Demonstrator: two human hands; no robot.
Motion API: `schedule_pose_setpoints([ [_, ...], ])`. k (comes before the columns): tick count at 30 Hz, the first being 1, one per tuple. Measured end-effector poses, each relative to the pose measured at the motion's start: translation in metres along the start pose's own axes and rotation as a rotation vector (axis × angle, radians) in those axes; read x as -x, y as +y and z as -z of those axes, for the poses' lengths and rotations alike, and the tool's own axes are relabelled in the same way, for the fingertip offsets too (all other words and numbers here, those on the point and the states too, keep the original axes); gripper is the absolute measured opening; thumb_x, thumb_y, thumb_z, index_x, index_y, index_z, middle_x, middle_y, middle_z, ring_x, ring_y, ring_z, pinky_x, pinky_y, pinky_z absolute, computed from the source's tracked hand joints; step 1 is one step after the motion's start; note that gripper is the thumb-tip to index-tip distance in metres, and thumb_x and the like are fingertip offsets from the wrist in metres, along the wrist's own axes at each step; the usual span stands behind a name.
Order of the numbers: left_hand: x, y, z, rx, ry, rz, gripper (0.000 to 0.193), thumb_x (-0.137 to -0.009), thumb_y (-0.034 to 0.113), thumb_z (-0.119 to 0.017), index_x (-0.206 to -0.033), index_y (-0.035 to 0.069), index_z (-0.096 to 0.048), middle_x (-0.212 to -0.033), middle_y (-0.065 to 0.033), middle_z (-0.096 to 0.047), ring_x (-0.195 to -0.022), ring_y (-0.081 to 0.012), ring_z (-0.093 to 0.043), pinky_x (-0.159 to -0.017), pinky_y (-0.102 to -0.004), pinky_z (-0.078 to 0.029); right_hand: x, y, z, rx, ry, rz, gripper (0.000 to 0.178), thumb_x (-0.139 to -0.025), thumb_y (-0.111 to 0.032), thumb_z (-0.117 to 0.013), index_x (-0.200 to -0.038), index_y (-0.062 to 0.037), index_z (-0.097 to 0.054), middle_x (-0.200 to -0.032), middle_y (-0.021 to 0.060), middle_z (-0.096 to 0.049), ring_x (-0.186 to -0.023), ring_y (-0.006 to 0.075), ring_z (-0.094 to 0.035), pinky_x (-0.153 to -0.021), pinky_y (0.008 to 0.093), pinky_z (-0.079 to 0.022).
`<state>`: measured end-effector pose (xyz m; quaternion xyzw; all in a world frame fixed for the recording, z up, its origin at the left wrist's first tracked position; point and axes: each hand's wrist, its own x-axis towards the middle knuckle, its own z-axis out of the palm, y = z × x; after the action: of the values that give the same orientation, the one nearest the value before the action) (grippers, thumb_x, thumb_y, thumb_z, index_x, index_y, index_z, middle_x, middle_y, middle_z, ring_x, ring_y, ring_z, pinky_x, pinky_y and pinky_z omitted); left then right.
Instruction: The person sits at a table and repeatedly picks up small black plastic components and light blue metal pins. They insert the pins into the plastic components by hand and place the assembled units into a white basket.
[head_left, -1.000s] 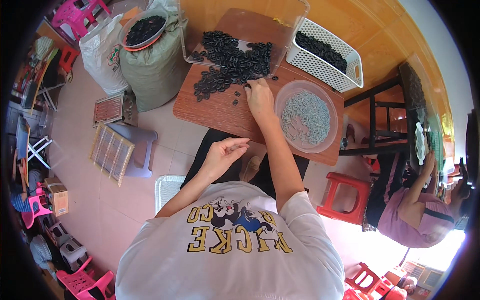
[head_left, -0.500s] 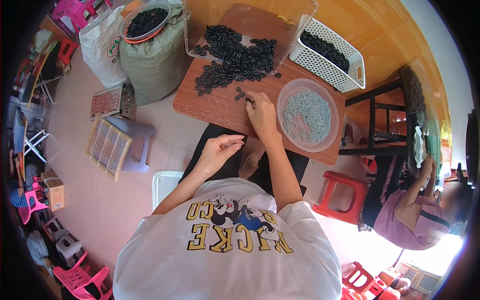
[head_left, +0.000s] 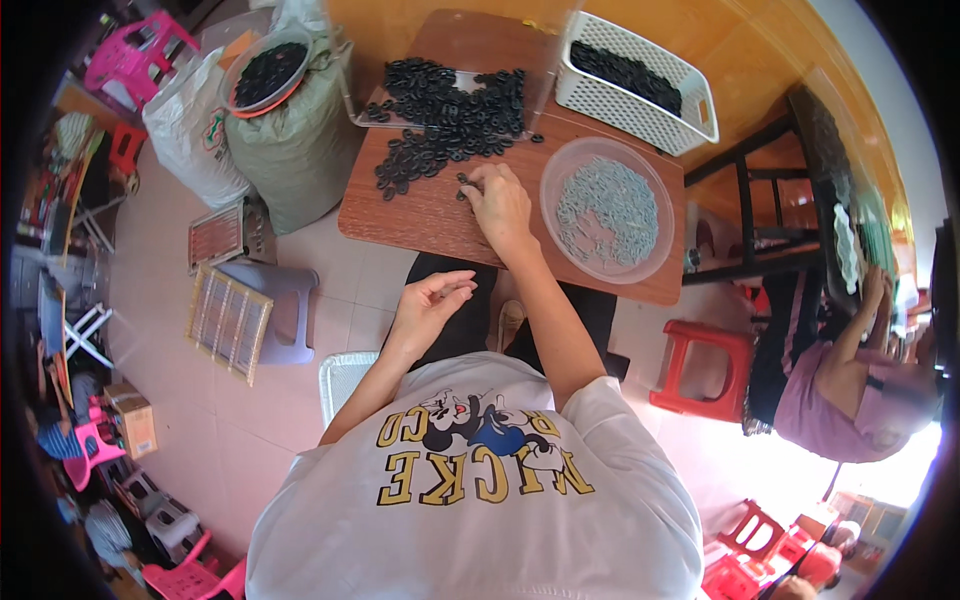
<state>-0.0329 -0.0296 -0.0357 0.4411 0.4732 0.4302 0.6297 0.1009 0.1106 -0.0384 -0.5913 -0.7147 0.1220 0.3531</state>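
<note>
Over the near part of the brown wooden table (head_left: 400,222), the fingertips of my right hand (head_left: 500,208) pinch at a small black oval piece (head_left: 463,178). My fingers partly cover the piece and another like it beside them. Just beyond lies a loose pile of black oval pieces (head_left: 450,115). Over my lap, short of the table edge, hovers my left hand (head_left: 428,312) with curled fingers and the thumb close to them; whatever lies inside is hidden. Right of my right hand stands a round clear tub (head_left: 551,225) of small grey-blue pieces (head_left: 610,215).
A white perforated basket (head_left: 640,118) of black pieces stands at the far right. Clear panels rise around the pile. Stuffed sacks (head_left: 295,165), one topped by a bowl (head_left: 268,76), stand left. A red stool (head_left: 700,365) and a co-worker (head_left: 835,385) are at right.
My right hand has moved a little away from me and left, onto the few loose black pieces near the pile. My left hand stays over my lap. The view has shifted slightly.
</note>
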Motion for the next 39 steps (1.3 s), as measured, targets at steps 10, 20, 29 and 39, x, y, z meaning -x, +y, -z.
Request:
schedule_pose_setpoints([
  [10, -0.009, 0.019, -0.007, 0.063, 0.05, -0.063, 0.023, -0.088, 0.005, -0.059, -0.109, -0.003, -0.062, -0.096, -0.0112, -0.066, -0.084, -0.0142, -0.062, -0.074, -0.024, -0.049, 0.045, -0.025, 0.048, -0.705, 0.045, -0.138, 0.016, -0.082, -0.007, -0.062, -0.096, 0.0019, -0.064, -0.083, 0.0114, -0.061, -0.067, 0.0176, -0.066, -0.061, 0.0262, -0.049],
  [20, -0.051, 0.054, -0.057, -0.377, -0.03, -0.309, 0.016, -0.082, 0.003, -0.064, -0.097, 0.0, -0.067, -0.086, -0.0061, -0.065, -0.079, -0.012, -0.06, -0.07, -0.0242, -0.047, 0.167, 0.015, 0.09, -1.504, -0.124, -0.794, 0.025, -0.084, -0.001, -0.061, -0.109, 0.0034, -0.06, -0.088, 0.0056, -0.062, -0.08, 0.0156, -0.065, -0.069, 0.0215, -0.051],
  [29, -0.12, 0.055, -0.147, -0.927, -0.3, -0.542, 0.013, -0.078, 0.003, -0.064, -0.09, -0.002, -0.066, -0.084, -0.0144, -0.062, -0.077, -0.0284, -0.062, -0.069, -0.0346, -0.047, 0.208, 0.056, 0.099, -1.495, -0.176, -0.827, 0.015, -0.082, -0.003, -0.065, -0.097, 0.001, -0.063, -0.087, 0.0069, -0.065, -0.08, 0.0149, -0.064, -0.07, 0.0228, -0.049],
  [39, -0.14, 0.04, -0.181, -1.011, -0.437, -0.556, 0.012, -0.076, 0.0, -0.063, -0.087, -0.003, -0.066, -0.087, -0.0162, -0.063, -0.082, -0.0319, -0.062, -0.071, -0.0373, -0.048, 0.223, 0.096, 0.083, -1.502, -0.217, -0.831, 0.01, -0.082, -0.003, -0.065, -0.092, -0.0022, -0.063, -0.084, 0.005, -0.064, -0.077, 0.012, -0.063, -0.069, 0.0221, -0.05],
])
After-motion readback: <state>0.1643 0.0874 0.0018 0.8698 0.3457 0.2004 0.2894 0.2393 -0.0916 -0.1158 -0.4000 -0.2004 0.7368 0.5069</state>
